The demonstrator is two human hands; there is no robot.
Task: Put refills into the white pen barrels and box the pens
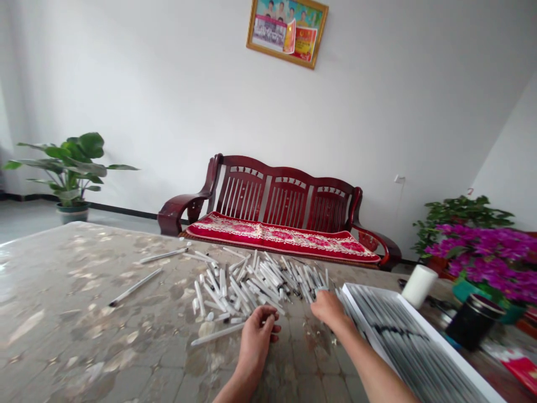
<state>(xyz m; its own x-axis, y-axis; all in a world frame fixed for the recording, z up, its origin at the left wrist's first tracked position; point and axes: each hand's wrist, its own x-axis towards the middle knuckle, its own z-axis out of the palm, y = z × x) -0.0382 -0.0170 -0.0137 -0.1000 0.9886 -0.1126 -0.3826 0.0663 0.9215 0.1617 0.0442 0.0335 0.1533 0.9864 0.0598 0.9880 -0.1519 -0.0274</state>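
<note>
A loose pile of white pen parts lies on the marbled table. My left hand rests at the near edge of the pile, fingers curled around a thin white pen piece. My right hand reaches into the right side of the pile, knuckles up, fingers bent down and mostly hidden. Just right of it stands a white tray filled with rows of pens. A long white pen lies by my left hand.
Single pens lie scattered to the left. A white cup and a black jar stand behind the tray, beside purple flowers. A red wooden bench and a potted plant stand by the wall.
</note>
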